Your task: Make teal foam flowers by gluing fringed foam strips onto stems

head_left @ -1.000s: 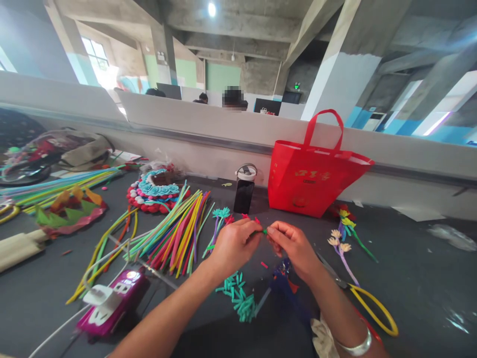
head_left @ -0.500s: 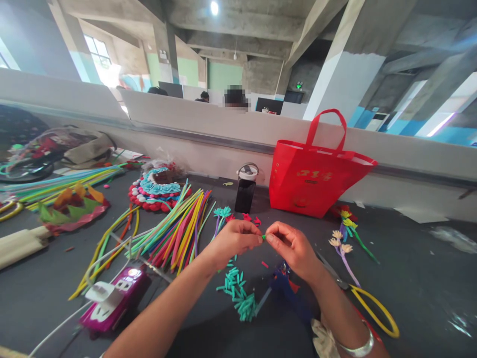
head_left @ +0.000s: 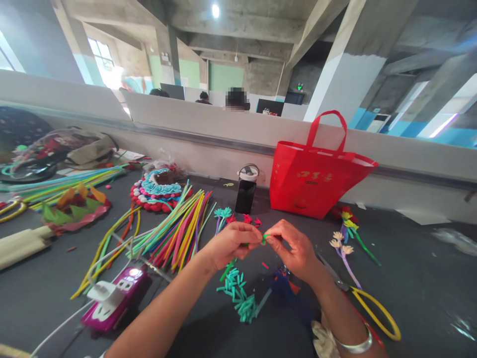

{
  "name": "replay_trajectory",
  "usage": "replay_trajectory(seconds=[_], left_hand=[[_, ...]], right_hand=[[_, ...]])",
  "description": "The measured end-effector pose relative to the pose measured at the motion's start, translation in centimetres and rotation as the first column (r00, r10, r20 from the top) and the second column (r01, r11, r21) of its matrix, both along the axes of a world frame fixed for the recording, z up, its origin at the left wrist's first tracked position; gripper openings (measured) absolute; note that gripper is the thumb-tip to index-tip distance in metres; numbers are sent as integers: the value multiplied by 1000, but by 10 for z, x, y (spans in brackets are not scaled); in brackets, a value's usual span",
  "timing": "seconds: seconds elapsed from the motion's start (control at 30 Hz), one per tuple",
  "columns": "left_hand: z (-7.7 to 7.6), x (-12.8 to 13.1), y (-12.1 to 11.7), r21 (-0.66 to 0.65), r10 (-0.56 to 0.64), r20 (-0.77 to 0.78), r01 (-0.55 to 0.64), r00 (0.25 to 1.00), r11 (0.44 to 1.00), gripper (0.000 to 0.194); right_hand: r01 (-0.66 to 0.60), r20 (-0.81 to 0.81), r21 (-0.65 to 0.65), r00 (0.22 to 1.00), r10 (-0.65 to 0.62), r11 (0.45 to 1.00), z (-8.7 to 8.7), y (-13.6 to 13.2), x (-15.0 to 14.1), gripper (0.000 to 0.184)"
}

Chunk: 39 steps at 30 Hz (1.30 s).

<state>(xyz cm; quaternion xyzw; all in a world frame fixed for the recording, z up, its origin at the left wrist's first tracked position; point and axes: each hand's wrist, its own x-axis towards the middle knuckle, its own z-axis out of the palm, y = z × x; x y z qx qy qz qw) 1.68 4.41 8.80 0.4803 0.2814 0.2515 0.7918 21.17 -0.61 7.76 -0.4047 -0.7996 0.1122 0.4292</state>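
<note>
The dark worktop (head_left: 413,288) spans the frame from left to right; its far edge meets a pale partition (head_left: 208,118). Beyond the partition, concrete beams and a pillar (head_left: 346,69) occupy the top of the frame, with a lit lamp (head_left: 215,10) at top centre. At frame centre, the left hand (head_left: 233,242) and right hand (head_left: 292,248) face each other; the green piece (head_left: 265,239) is between their fingertips, and the grip of each is closed on it. Room toward the left is bounded by stems (head_left: 182,228) and, lower left, a power strip (head_left: 115,301); toward the far edge, by the phone (head_left: 246,197) and bag (head_left: 316,179). Teal bits (head_left: 244,306) lie below the hands. Scissors (head_left: 380,313) lie beside the right forearm; worktop surface extends from them to the right frame edge.
</note>
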Motion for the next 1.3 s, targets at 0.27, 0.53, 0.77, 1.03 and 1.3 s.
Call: replay_trajectory(seconds=[0.27,0.53,0.77,1.03,1.3], left_hand=[[0,7,-8,738,393,-176,-144,903,660,14],[-7,10,-7,801,400,-195,-91,895,592,16],[-4,5,-4,229,143,-131,-111,981,967,25],[-6,3,2,-98,-112,20,114,993,989,24],[-7,7,-4,508,321,-138,-212,937,835,20]], right_hand=[[49,-227,-461,959,-171,886,-7,6,-4,43],[130,-171,-385,963,-209,914,-7,5,-6,35],[145,-72,-192,984,-161,971,-8,3,-7,24],[14,5,52,1000,-14,999,-13,8,1,18],[98,-122,-304,982,-141,947,-14,8,-7,33]])
